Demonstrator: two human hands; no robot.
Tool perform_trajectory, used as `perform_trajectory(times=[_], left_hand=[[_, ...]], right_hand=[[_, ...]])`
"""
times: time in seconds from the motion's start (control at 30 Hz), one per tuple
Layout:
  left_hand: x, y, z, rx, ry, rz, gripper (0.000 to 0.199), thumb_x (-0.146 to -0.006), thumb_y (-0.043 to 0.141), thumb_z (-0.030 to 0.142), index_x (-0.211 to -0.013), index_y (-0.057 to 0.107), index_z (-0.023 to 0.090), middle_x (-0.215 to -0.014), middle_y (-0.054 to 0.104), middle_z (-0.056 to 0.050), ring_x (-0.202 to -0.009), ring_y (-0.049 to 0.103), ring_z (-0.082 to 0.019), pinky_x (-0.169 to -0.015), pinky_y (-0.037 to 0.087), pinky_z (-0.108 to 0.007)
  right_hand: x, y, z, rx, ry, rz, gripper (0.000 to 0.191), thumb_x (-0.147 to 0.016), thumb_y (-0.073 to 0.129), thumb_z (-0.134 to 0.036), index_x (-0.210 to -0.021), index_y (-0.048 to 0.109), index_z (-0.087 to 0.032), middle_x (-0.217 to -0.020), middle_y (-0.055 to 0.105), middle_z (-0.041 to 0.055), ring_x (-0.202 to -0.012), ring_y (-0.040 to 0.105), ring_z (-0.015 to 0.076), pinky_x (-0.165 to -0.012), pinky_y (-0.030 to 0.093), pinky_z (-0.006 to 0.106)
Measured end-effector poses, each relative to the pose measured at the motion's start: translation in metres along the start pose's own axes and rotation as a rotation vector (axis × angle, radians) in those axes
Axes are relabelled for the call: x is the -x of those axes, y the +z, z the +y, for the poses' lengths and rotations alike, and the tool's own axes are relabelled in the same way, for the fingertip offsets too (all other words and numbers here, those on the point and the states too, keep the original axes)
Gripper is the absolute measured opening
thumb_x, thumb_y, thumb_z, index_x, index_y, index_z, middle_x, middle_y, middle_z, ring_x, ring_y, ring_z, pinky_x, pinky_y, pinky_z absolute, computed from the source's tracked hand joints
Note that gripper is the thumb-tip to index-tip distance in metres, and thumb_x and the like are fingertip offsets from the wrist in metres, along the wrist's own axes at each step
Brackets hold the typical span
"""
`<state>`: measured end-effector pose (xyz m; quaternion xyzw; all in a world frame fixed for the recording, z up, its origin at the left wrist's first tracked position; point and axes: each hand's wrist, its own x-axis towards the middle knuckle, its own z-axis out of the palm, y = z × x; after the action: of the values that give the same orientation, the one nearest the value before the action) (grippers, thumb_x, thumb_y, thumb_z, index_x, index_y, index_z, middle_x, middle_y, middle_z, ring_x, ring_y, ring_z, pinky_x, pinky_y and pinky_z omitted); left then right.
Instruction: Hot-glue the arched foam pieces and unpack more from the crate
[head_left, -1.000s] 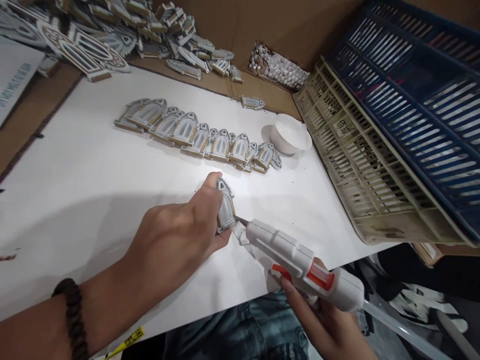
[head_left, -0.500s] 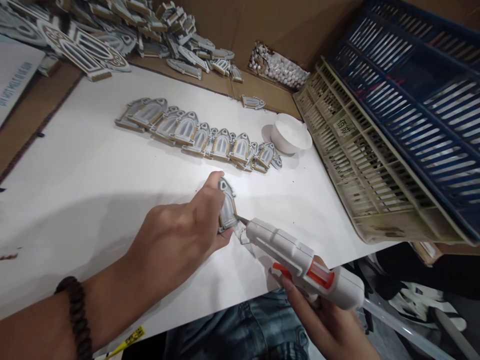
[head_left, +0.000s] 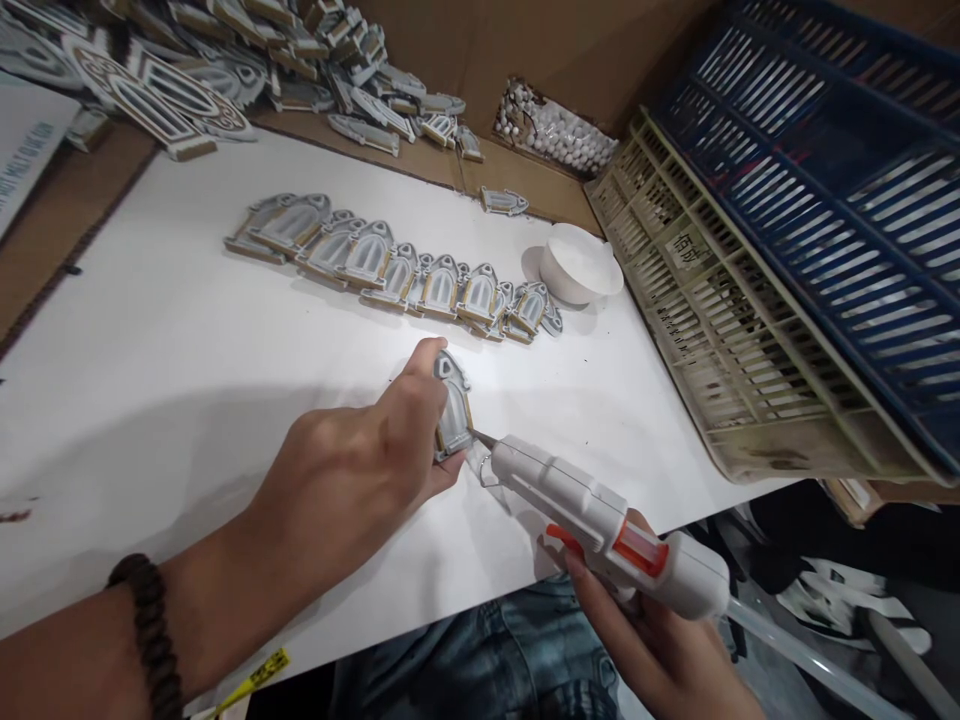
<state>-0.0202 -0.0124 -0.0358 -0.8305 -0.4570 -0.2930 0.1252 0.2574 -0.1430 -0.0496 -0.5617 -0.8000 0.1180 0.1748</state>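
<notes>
My left hand (head_left: 375,450) is closed on a small grey arched window-shaped piece (head_left: 454,412), pinched by its top and bottom and held upright above the white tabletop. In my right hand (head_left: 652,640) is a white hot glue gun (head_left: 559,490) with an orange trigger; a clear glue stick (head_left: 802,650) sticks out of its back. The gun's metal nozzle meets the piece's lower right edge, or lies very close to it. Behind my hands stretches an overlapping row of similar arched pieces (head_left: 442,285).
A white bowl (head_left: 577,265) stands right of the row. Blue and cream plastic crates (head_left: 697,290) lean along the right side. A heap of grey pieces (head_left: 360,60) and a bag of white beads (head_left: 555,130) lie at the back on cardboard. A single piece (head_left: 504,201) lies near the bowl.
The view has shifted very slightly. Both hands, the arched piece and the glue gun keep practically the same positions.
</notes>
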Motion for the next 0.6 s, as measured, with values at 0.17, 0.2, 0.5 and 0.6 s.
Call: perform_trajectory(times=[0.17, 0.2, 0.5, 0.6], left_hand=[[0.000, 0.000, -0.001, 0.003, 0.019, 0.035, 0.035, -0.084, 0.059, 0.022, -0.113, 0.042, 0.011, -0.108, 0.071, -0.019, -0.039, 0.058, -0.019, -0.032, 0.034, -0.032], [0.000, 0.000, -0.001, 0.003, 0.022, 0.040, 0.035, -0.084, 0.059, 0.022, -0.113, 0.042, 0.011, -0.110, 0.070, -0.020, -0.040, 0.058, -0.019, -0.032, 0.034, -0.033], [0.002, 0.003, -0.002, 0.005, -0.008, 0.019, 0.042, -0.083, 0.062, 0.027, -0.117, 0.040, 0.016, -0.102, 0.073, -0.012, -0.041, 0.058, -0.016, -0.034, 0.031, -0.030], [0.002, 0.002, -0.002, -0.007, -0.004, 0.021, 0.051, -0.081, 0.065, 0.028, -0.122, 0.037, 0.015, -0.099, 0.073, -0.010, -0.041, 0.057, -0.016, -0.035, 0.032, -0.029]], right_hand=[[-0.004, 0.000, -0.005, 0.216, -0.112, -0.033, 0.048, -0.096, 0.044, -0.027, -0.144, 0.041, -0.032, -0.128, 0.063, 0.0139, -0.110, 0.064, 0.0333, -0.085, 0.057, 0.044], [-0.004, 0.000, -0.006, 0.221, -0.115, -0.045, 0.048, -0.096, 0.044, -0.028, -0.144, 0.040, -0.032, -0.126, 0.064, 0.0139, -0.109, 0.065, 0.0324, -0.085, 0.057, 0.043], [0.006, 0.009, -0.006, 0.120, 0.055, -0.032, 0.047, -0.098, 0.040, -0.038, -0.144, 0.036, -0.026, -0.125, 0.061, 0.0171, -0.114, 0.062, 0.0303, -0.089, 0.056, 0.043], [0.005, 0.007, -0.004, 0.118, 0.064, -0.055, 0.049, -0.098, 0.041, -0.038, -0.145, 0.035, -0.028, -0.127, 0.060, 0.0164, -0.116, 0.061, 0.0306, -0.090, 0.055, 0.043]])
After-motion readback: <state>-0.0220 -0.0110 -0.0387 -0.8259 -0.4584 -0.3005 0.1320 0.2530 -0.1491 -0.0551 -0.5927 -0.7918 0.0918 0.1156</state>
